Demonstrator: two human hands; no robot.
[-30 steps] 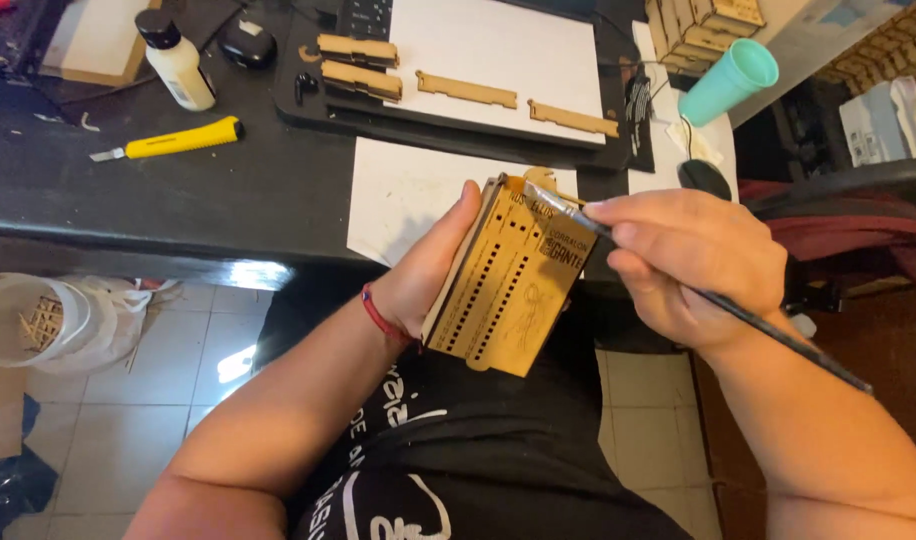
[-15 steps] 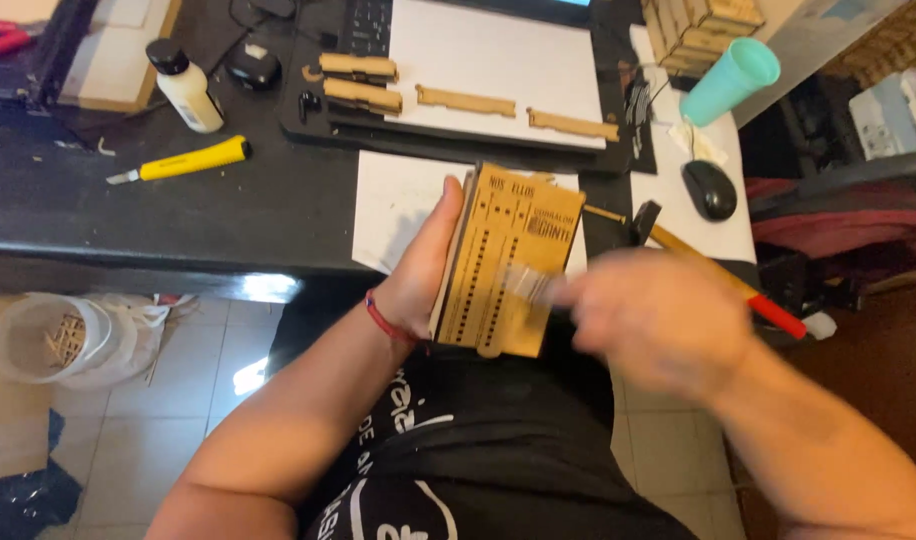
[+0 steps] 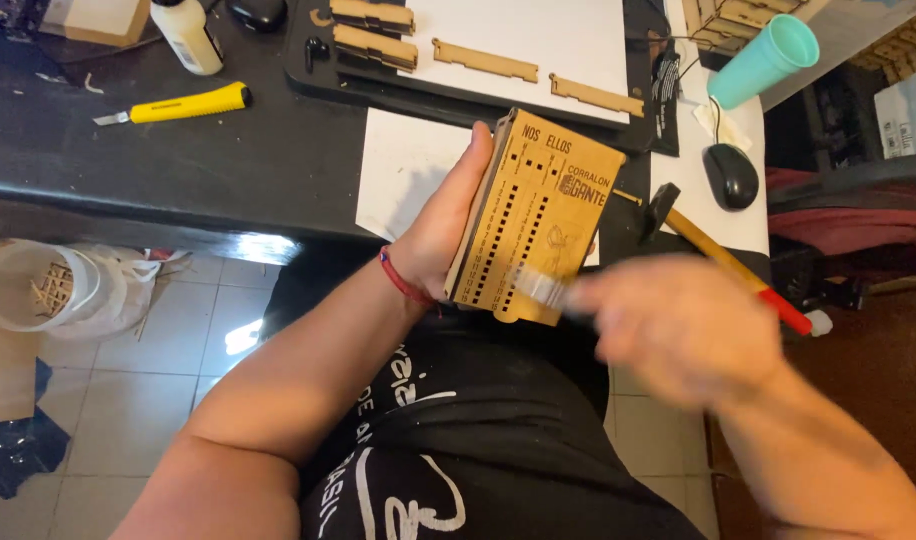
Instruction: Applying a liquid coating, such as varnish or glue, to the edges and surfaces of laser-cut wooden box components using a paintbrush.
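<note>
Plywood, pale and laser-cut, makes up the flat box [image 3: 535, 218] with rows of small square holes that the left hand [image 3: 440, 228] holds above the lap, just off the near edge of the black table [image 3: 178, 160]. That hand is wrapped around the box's left edge, thumb up along the side, fingers hidden behind. The right hand [image 3: 683, 325] is motion-blurred; it looks closed around a thin brush, whose pale bristles [image 3: 540, 288] touch the lower right part of the box's face. I cannot tell exactly how its fingers pinch the handle.

To brush this face well, I judge that the left hand should keep the panel steady and tilted toward the eyes, with the thumb clear of the perforated rows. Strokes are best kept light and run along the rows, so nothing collects in the holes or at the panel edges.

Just beyond the right hand, a wooden-handled hammer [image 3: 723, 258] lies across the table's edge. Further back are a yellow utility knife [image 3: 178, 104], a white bottle [image 3: 188, 35], loose wooden strips [image 3: 484, 60] on a white sheet [image 3: 538, 30], a black mouse [image 3: 730, 175] and a teal cup [image 3: 763, 60].
</note>
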